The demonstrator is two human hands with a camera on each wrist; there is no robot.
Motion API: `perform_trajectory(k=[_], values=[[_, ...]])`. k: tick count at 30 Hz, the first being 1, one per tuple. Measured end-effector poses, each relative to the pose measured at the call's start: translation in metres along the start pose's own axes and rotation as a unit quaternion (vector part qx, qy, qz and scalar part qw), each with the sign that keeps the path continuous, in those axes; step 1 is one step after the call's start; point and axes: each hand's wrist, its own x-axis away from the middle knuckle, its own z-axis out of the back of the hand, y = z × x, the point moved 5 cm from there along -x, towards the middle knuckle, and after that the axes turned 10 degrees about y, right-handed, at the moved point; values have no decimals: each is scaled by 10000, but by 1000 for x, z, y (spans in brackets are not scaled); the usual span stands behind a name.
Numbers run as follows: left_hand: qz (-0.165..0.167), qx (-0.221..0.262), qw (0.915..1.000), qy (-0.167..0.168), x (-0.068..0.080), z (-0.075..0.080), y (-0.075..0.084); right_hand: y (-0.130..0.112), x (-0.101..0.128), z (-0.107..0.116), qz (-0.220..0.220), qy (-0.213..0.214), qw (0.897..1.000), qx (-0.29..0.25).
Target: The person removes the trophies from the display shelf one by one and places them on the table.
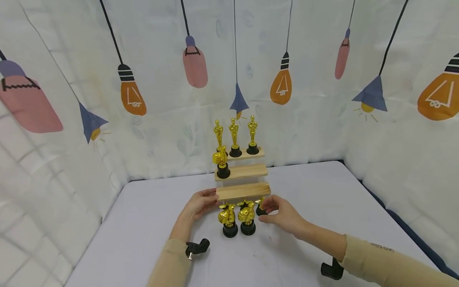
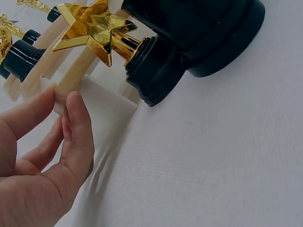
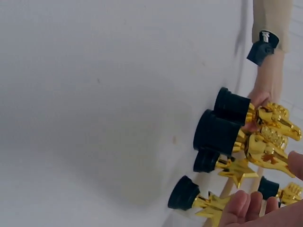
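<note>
In the head view, my left hand (image 1: 201,204) holds the left end of the lowest step of a wooden display stand (image 1: 244,192). Its thumb and fingers pinch that wooden end (image 2: 71,87) in the left wrist view. My right hand (image 1: 283,215) is at the rightmost gold star trophy (image 1: 261,207), in front of the step. Seen from the right wrist, the fingertips overlap the star (image 3: 208,204), while the thumb stays well apart from them. Left of it, two thumbs-up trophies (image 1: 228,221) (image 1: 247,218) on black bases stand before more star trophies (image 1: 245,204).
Three gold figure statuettes (image 1: 234,137) stand on the top step. Another thumbs-up trophy (image 1: 222,162) is at the left of the middle step. A white cloth covers the table (image 1: 150,223), and a lamp-patterned curtain (image 1: 161,131) hangs behind it.
</note>
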Motion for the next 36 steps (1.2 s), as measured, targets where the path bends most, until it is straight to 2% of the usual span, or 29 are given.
perform_trajectory(k=[8,24,36], values=[[-35,-9,10000,-28,1,-1,3,-19,-6,5,99,170,9997,143],[-13,8,10000,-21,0,3,1,-56,-42,-9,291,360,9983,-352],[-17,50,9999,-107,0,2,-2,-69,-75,-17,482,143,9974,-511]])
